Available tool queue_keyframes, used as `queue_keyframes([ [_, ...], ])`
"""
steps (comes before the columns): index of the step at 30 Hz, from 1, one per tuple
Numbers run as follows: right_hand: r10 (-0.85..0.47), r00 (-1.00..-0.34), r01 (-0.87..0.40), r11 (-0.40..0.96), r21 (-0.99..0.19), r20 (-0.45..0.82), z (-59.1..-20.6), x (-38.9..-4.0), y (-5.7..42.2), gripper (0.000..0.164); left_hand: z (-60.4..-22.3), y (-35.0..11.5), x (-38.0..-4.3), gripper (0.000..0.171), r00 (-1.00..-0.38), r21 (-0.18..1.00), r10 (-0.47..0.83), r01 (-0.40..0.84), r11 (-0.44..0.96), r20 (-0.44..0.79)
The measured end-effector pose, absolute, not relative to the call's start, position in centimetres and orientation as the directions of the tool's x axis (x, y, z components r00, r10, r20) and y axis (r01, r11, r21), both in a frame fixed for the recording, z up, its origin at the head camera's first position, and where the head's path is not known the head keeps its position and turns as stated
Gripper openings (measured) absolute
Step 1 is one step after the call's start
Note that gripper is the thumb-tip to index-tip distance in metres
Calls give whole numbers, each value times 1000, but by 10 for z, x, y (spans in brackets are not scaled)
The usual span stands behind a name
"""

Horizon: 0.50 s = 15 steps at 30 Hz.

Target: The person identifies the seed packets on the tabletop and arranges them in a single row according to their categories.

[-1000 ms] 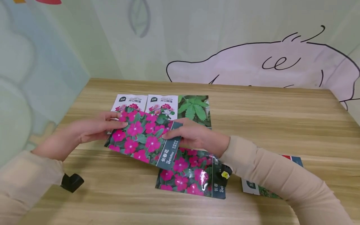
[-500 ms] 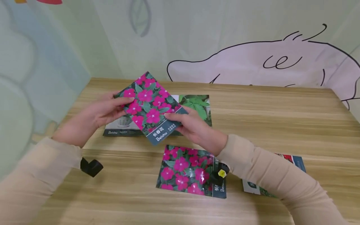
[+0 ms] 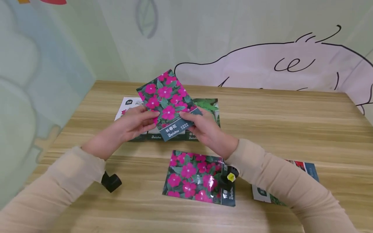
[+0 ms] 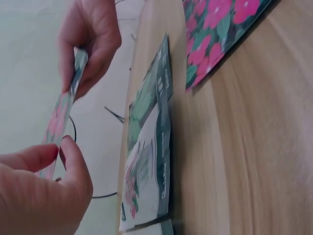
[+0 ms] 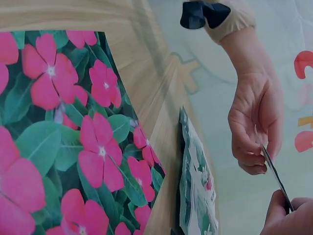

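Raised packet point(image 3: 168, 105) between both hands, above table packets point(image 3: 201, 177).

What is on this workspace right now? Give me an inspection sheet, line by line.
Surface: wooden table, light grain.
Job's things: pink-flower seed packet held up off the table, tilted, by both hands.
Clutter: second pink-flower packet flat near the front edge; row of packets flat behind the hands; another packet partly under the right sleeve.
Grippers: left hand pinches the held packet's left edge; right hand pinches its lower right corner.
Cables: nothing seen.
Surroundings: pale wall with a cartoon drawing outlined in black.
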State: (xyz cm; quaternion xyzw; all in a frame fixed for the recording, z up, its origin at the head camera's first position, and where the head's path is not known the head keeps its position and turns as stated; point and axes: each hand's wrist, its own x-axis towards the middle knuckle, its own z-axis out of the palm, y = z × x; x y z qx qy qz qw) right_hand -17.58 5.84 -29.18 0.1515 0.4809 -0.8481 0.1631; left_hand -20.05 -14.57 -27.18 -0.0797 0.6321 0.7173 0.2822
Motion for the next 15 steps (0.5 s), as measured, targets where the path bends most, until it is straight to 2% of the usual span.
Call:
queue_keyframes([
  [4, -115, -901, 418, -486, -768, -418, -292, -178, 60, 43, -271, -140, -196, 27, -839, 878, 308, -478, -22, -449],
  [11, -157, -908, 417, -448, -791, -389, -294, -187, 71, 43, -271, -140, -199, 44, -859, 919, 342, -391, 44, -382],
  [15, -162, -907, 421, -399, -815, -389, -296, -195, 86, 39, -274, -138, -205, 46, -868, 928, 330, -361, 97, -372],
])
